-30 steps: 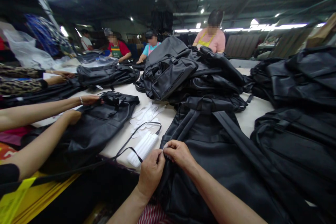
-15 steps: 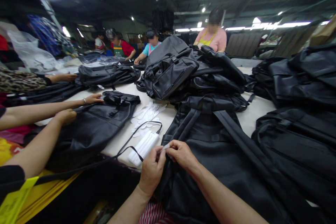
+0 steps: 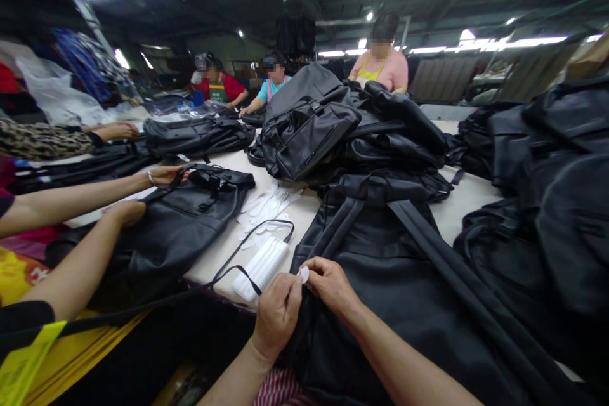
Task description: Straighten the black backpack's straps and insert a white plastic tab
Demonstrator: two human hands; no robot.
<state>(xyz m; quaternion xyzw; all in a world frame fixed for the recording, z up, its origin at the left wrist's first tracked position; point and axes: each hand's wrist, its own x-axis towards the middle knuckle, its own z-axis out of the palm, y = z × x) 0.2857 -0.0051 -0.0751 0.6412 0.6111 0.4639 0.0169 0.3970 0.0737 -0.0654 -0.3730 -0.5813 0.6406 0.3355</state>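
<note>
A small white tag (image 3: 304, 275) with a rounded end shows between my fingertips. My left hand (image 3: 278, 309) is closed, its thumb and forefinger pinching at the tag's left side. From the right, my right hand (image 3: 332, 283) pinches the same tag with thumb and fingers. Whatever else the fingertips hold is hidden. Beneath both hands lies a black backpack (image 3: 375, 279), its two shoulder straps facing up and its top away from me. Just left of it are a white bundle of strips (image 3: 261, 268) and a scatter of loose white tags (image 3: 269, 206).
A heap of black backpacks (image 3: 314, 133) rises behind, with more black bags (image 3: 561, 216) at right. A black cord (image 3: 190, 295) crosses from the left. Beside me, a co-worker's hands (image 3: 126, 210) handle another black bag (image 3: 190, 222). Other people stand across the table (image 3: 228, 165).
The white tag has turned and shows more of its round face. My hands have barely moved. At left, the co-worker's hands have lifted the bag's edge; a bag at far right has shifted.
</note>
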